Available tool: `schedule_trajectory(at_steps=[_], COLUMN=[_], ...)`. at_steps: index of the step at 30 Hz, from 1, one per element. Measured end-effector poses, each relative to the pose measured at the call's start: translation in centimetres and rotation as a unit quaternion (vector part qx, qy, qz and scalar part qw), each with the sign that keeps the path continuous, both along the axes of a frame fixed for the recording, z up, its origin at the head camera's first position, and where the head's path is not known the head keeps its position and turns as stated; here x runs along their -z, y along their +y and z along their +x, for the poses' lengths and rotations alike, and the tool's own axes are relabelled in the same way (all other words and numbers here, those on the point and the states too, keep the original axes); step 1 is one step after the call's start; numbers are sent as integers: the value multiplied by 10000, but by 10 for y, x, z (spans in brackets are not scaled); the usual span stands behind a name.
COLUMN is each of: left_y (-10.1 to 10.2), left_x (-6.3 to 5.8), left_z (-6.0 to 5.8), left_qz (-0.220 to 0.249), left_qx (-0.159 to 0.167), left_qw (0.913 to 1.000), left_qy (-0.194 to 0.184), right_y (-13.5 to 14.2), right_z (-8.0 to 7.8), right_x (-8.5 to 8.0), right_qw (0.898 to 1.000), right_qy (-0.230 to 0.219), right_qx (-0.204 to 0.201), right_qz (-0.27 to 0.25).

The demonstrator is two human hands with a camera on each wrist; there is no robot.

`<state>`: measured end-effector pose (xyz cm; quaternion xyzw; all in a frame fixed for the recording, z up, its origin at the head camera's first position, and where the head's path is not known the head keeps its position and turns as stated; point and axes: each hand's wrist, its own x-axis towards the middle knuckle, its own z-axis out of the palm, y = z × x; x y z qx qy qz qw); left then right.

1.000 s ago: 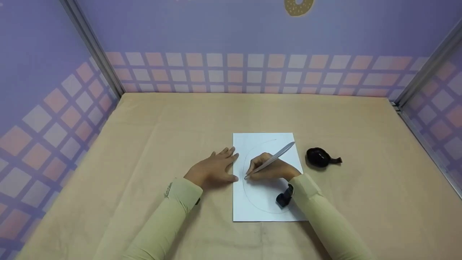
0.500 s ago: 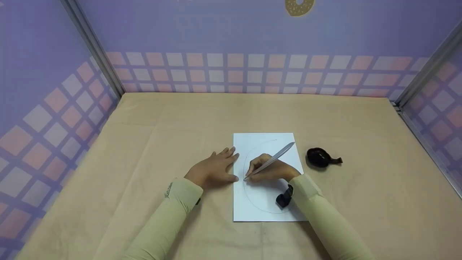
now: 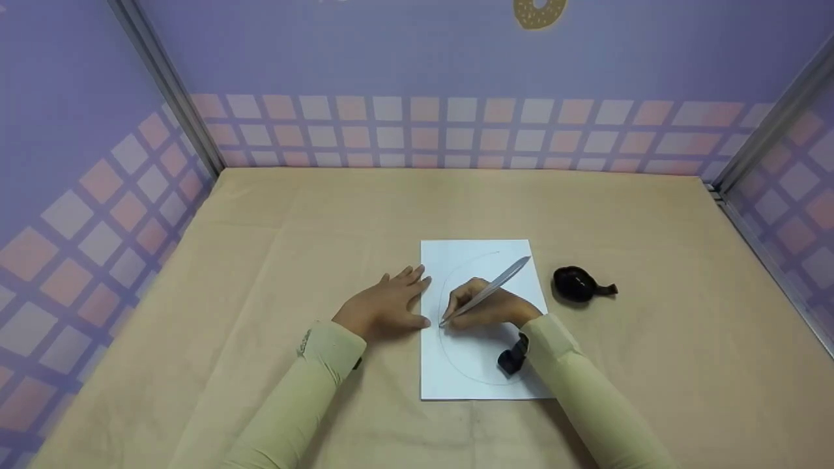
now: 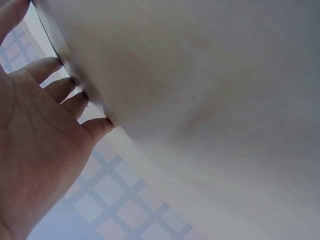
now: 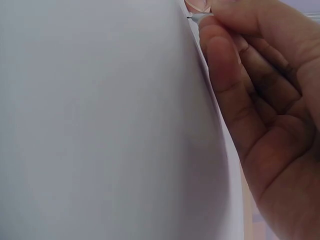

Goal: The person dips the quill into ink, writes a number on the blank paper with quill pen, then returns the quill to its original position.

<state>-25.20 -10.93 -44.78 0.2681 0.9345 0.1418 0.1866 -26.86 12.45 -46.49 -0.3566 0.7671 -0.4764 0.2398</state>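
A white sheet of paper (image 3: 436, 371) lies on the cloth-covered table, bearing a thin curved line that bows out to the left. My right hand (image 3: 479, 306) pinches a silvery-grey pen (image 3: 498, 283) over the sheet, its tip at the left stretch of the curve. In the right wrist view the pen tip (image 5: 197, 16) pokes out past the curled fingers of the hand. Spread fingers of my left hand (image 3: 388, 306) rest at the paper's left edge, thumb and fingertips just reaching it. The left wrist view has that hand (image 4: 45, 120) with its fingertips pressed down.
A small black dish with a short handle (image 3: 575, 284) sits right of the paper. Beige cloth (image 3: 313, 221) covers the table. Purple walls with a pink and white check (image 3: 423, 130) stand behind and at both sides, with metal posts (image 3: 176, 98) at the corners.
The pen tip has crept slightly down and left along the curve, the right hand shifting with it. My left hand and the black dish keep their places.
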Motion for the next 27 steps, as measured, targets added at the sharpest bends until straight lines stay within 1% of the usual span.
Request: schedule_trajectory(at_steps=[3, 7, 17, 23, 27], left_y=[0, 0, 0, 1, 1], left_x=[0, 0, 2, 3, 3], left_z=[0, -1, -5, -4, -4], left_qz=[13, 8, -137, -133, -116], left_qx=[14, 16, 20, -27, -41], left_qw=[10000, 10000, 9999, 9999, 9999], left_qy=[5, -1, -64, -34, -27], right_y=[0, 1, 2, 2, 2], right_z=[1, 1, -2, 0, 0], right_x=[-2, -2, 2, 0, -3], right_qw=[10000, 9999, 9994, 9995, 9993], right_qy=[-50, -64, -58, 25, -84], right_qx=[-16, -136, -324, -317, -364], right_qz=[3, -40, -141, 54, -53])
